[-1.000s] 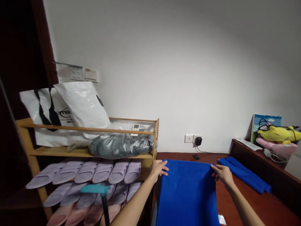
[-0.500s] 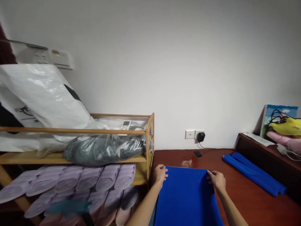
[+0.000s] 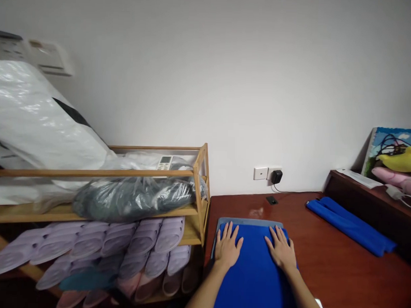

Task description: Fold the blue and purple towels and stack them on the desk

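Observation:
A blue cloth lies flat on the reddish-brown table, over a grey-blue sheet whose far edge shows beyond it. My left hand rests palm down on the cloth's far left corner, fingers spread. On the far right corner my right hand lies flat in the same way, its fingers apart. Neither hand grips anything. The near end of the cloth runs out of view at the bottom. A bit of something white shows beside my right forearm.
A folded blue cloth lies on the table at the right. Left stands a wooden rack with lilac slippers, a plastic-wrapped bundle and a remote. A black plug sits in the wall. Plush toys lie on the raised ledge.
Both hands have let go of the cloth's far corners and now lie flat on it. The cloth has come down, and the grey-blue sheet's edge is now visible beyond it.

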Motion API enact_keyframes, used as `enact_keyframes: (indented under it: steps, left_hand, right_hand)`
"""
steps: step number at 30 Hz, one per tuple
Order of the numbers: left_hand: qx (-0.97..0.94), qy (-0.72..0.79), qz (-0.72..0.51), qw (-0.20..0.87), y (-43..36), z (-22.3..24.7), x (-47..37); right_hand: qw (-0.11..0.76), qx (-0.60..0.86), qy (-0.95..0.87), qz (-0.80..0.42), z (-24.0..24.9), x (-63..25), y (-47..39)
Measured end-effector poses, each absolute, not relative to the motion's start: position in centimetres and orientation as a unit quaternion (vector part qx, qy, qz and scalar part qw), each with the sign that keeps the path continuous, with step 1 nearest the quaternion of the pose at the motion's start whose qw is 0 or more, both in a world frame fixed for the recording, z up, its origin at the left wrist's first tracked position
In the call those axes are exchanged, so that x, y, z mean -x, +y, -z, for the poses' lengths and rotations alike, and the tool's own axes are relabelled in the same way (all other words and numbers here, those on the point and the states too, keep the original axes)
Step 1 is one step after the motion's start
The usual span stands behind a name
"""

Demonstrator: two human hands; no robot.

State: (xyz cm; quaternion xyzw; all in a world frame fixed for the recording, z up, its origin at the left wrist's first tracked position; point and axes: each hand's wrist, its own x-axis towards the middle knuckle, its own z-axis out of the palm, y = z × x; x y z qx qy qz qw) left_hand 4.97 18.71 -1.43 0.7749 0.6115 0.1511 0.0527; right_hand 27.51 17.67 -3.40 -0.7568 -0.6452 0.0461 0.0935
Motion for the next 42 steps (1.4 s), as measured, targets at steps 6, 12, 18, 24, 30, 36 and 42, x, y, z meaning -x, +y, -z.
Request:
enact_keyframes:
  steps: [6,12,18,24,30,36,42]
  left_hand:
    - [-0.836,0.515,-0.189,-0.002,12.2,-0.2,-4.0]
    - [-0.898,0.422,-0.115,0.056,5.1,2.6,-1.1]
    - [-0.874,0.465,-0.141,0.022,3.3,3.8,-1.2]
    - [-0.893,0.43,-0.134,0.001,0.5,4.9,-0.2]
    - [-0.844,0.511,-0.154,0.048,0.9,0.7,-2.2]
    - [-0.855,0.491,-0.147,0.075,0.6,3.7,-2.0]
    - [-0.852,0.501,-0.139,0.056,2.4,4.6,-1.1]
  right_hand:
    - [0.139,0.715,-0.685,-0.009,2.1,-26.3,12.1]
    - [0.141,0.67,-0.727,-0.049,4.1,-25.3,3.7]
    - [0.177,0.695,-0.697,0.003,4.6,-24.4,1.5]
    - [0.179,0.713,-0.677,0.029,7.6,-24.0,-2.2]
    - [0.172,0.66,-0.731,-0.029,3.5,-24.8,0.1]
    - [0.18,0.734,-0.653,0.048,5.9,-22.8,-0.1]
    - [0.173,0.714,-0.677,0.039,6.3,-22.9,1.7]
